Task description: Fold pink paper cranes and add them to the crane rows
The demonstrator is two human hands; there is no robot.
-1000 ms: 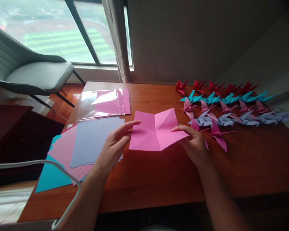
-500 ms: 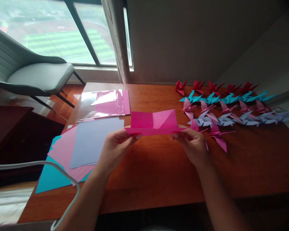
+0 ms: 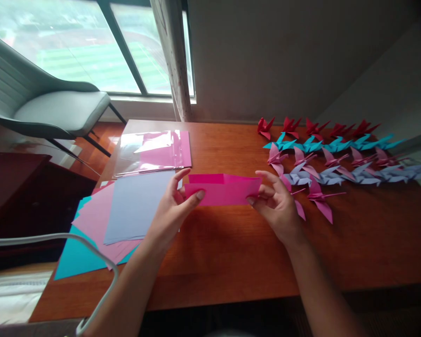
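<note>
A bright pink sheet of origami paper (image 3: 224, 193) is held up above the table, bent into a long, low strip with its far half showing just over the near one. My left hand (image 3: 177, 201) grips its left end, thumb on the near face and index finger raised behind. At the right end, my right hand (image 3: 275, 201) pinches the paper with the thumb in front, its index finger lifted too. Two bright pink paper cranes (image 3: 319, 199) lie just beyond my right hand; one is partly hidden by it.
Rows of red cranes (image 3: 291, 126), turquoise cranes (image 3: 308, 143), light pink cranes (image 3: 331, 159) and pale lilac cranes (image 3: 330, 175) stand at the table's right. Left lie lilac sheets (image 3: 136, 206), pink sheets (image 3: 94, 220), turquoise sheets (image 3: 77, 257) and a clear plastic packet (image 3: 143, 154). A white cable (image 3: 91, 245) crosses the lower left.
The pink paper's far half has come down toward the near half, and the near face has tilted up toward me. Both index fingers have risen from the paper's ends.
</note>
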